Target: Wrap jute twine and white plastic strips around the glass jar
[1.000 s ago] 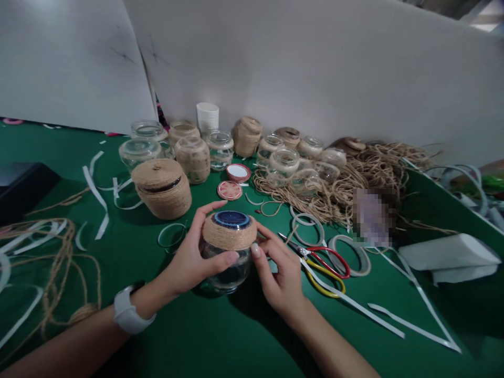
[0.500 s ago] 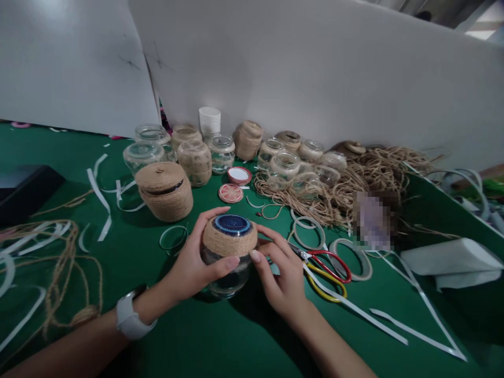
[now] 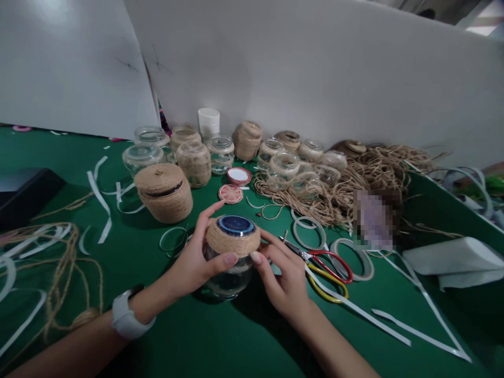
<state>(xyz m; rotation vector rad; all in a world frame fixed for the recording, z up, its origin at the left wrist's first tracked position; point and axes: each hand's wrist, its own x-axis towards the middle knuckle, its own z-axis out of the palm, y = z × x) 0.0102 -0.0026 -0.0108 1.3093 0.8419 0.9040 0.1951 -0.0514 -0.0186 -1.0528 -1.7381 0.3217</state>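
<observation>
A glass jar [image 3: 232,242] stands at the front centre, its upper part wrapped in tan twine below a dark blue round top. My left hand [image 3: 200,257] is curved around the jar's left side, with the thumb across its front. On the right side, my right hand [image 3: 283,268] has its thumb and fingers closed together at the lower edge of the twine band. A short twine end shows above the fingers of my right hand. Scissors [image 3: 326,268] with red and yellow handles lie just right of that hand.
Behind are a twine-covered lidded pot [image 3: 165,194], several glass jars [image 3: 283,165], red lids [image 3: 231,193] and a twine heap [image 3: 378,168]. Tape rolls [image 3: 310,232] and white strips [image 3: 417,331] lie right; loose twine [image 3: 63,273] lies left.
The jar has shifted slightly right and appears turned a little. My left fingers have moved slightly up its side, and a twine end now shows above my right hand.
</observation>
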